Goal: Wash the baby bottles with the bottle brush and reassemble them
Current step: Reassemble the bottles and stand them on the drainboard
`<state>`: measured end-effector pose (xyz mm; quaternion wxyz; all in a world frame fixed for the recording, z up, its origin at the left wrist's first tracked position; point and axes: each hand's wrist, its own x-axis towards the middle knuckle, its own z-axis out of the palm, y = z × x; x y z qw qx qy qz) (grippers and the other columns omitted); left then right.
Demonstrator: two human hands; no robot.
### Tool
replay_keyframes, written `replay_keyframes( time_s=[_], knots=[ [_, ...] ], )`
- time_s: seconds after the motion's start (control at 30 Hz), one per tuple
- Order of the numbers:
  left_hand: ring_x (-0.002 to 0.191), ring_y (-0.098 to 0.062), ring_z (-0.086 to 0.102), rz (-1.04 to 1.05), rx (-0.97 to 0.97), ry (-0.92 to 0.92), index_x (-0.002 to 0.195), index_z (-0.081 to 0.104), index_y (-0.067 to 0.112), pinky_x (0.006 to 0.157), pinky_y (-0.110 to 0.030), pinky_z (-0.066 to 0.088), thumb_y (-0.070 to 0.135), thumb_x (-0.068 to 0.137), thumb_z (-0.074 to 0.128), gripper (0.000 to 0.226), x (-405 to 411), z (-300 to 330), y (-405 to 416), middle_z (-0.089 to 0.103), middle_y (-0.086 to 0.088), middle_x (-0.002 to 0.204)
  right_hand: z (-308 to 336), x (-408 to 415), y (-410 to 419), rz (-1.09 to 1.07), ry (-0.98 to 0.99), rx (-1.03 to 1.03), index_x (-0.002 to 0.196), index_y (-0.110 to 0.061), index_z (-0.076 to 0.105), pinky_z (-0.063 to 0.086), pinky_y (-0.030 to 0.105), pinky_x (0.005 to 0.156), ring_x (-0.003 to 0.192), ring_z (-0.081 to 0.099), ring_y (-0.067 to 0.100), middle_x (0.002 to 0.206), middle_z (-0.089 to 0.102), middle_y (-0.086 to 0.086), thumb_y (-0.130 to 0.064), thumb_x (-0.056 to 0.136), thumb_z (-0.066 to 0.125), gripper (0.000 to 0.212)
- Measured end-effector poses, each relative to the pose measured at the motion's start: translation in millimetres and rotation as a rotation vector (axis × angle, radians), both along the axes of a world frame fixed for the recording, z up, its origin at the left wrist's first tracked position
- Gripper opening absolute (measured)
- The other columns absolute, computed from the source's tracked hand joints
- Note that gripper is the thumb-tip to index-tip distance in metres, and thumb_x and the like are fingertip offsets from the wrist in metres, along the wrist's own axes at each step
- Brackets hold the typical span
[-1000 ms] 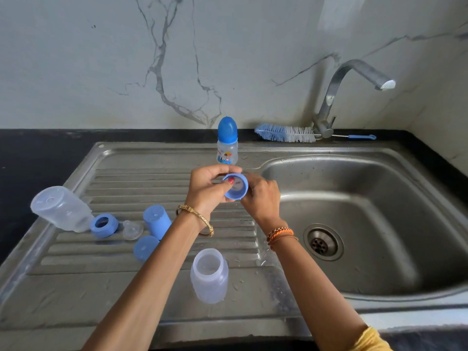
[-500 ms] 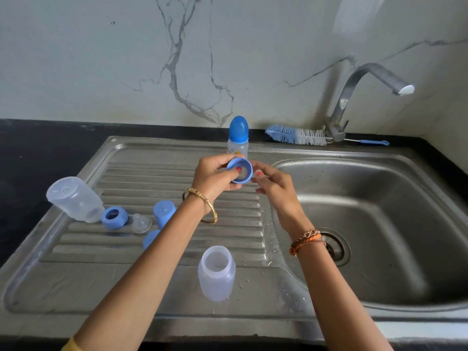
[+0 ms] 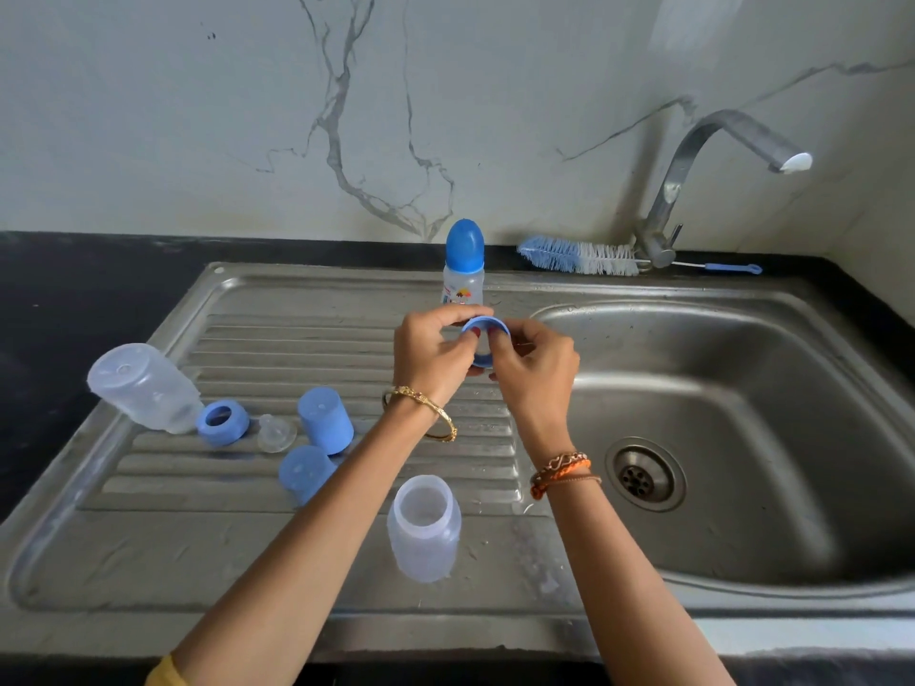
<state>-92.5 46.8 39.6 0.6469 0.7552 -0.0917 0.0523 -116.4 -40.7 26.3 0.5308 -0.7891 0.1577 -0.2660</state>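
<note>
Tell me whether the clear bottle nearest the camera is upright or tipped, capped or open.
Upright and open. The clear bottle stands on its base on the drainboard, its round mouth facing up with no ring or cap on it.

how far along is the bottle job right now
Done, by the look of it: one capped bottle stands assembled at the back of the drainboard. In hand: the left hand and right hand both hold a blue collar ring. Left: the upright open bottle, the tipped bottle, a second ring, a clear nipple and two blue caps lie loose. The brush rests by the tap.
</note>
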Motion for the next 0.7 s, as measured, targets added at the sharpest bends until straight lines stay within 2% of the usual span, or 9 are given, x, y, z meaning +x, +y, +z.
replay_keyframes(
  time_s=[0.1,0.2,0.33,0.4,0.5,0.6,0.7],
  knots=[
    [0.075,-0.016,0.066,-0.04,-0.035,0.033,0.092,0.069,0.023,0.059,-0.027,0.058,-0.003,0.084,0.059,0.029,1.8,-3.0,3.8,0.066,0.002,0.093,1.1,0.6,-5.5,0.064,0.025,0.026,0.09,-0.008,0.073,0.057,0.043,0.067,0.067,0.068,0.024,0.073,0.07,0.007,-0.013,0.083,0.061,0.014],
    [0.079,-0.015,0.066,-0.051,0.021,0.009,0.093,0.07,0.018,0.059,-0.027,0.058,-0.004,0.083,0.058,0.027,4.5,-2.6,6.7,0.066,0.0,0.096,3.2,0.7,-13.6,0.223,0.111,0.01,0.099,-0.01,0.07,0.059,0.031,0.064,0.072,0.069,0.024,0.078,0.07,0.013,-0.007,0.084,0.058,0.019],
    [0.082,-0.015,0.066,-0.015,0.058,-0.036,0.084,0.07,0.022,0.059,-0.026,0.058,-0.007,0.081,0.058,0.031,4.6,-2.8,2.1,0.067,0.003,0.087,1.2,-3.2,-10.8,0.144,0.068,-0.038,0.086,-0.016,0.07,0.057,0.046,0.066,0.067,0.068,0.026,0.072,0.069,0.011,-0.009,0.08,0.06,0.014],
    [0.082,-0.014,0.066,-0.008,0.033,-0.04,0.083,0.071,0.019,0.064,-0.028,0.058,-0.007,0.079,0.061,0.028,4.3,-2.3,1.5,0.067,0.003,0.085,2.6,-5.2,-10.3,0.163,0.052,-0.043,0.084,-0.02,0.068,0.056,0.047,0.067,0.066,0.068,0.027,0.07,0.069,0.011,-0.01,0.079,0.062,0.012],
    [0.081,-0.005,0.063,-0.006,0.061,-0.065,0.082,0.07,0.02,0.071,-0.02,0.055,-0.006,0.077,0.063,0.028,3.2,1.8,6.9,0.067,0.004,0.084,7.1,-11.2,-13.6,0.286,0.063,-0.02,0.086,-0.025,0.066,0.056,0.047,0.072,0.073,0.068,0.029,0.075,0.07,0.013,-0.014,0.08,0.066,0.013],
    [0.086,-0.014,0.066,-0.097,-0.011,0.02,0.085,0.07,0.022,0.066,-0.027,0.058,-0.005,0.081,0.06,0.03,0.0,9.6,14.9,0.069,0.001,0.093,15.2,-20.7,-18.7,0.472,0.096,0.315,0.098,-0.014,0.066,0.057,0.03,0.077,0.079,0.068,0.018,0.084,0.07,0.01,-0.009,0.087,0.06,0.013],
    [0.082,-0.008,0.063,-0.203,-0.088,0.089,0.1,0.067,0.023,0.062,-0.019,0.055,0.002,0.088,0.055,0.026,-7.0,22.8,22.0,0.065,-0.002,0.108,25.7,-28.1,-27.8,0.618,0.104,0.759,0.095,-0.012,0.063,0.053,0.016,0.072,0.073,0.066,0.006,0.08,0.07,-0.002,-0.006,0.092,0.049,0.016]
  ],
)
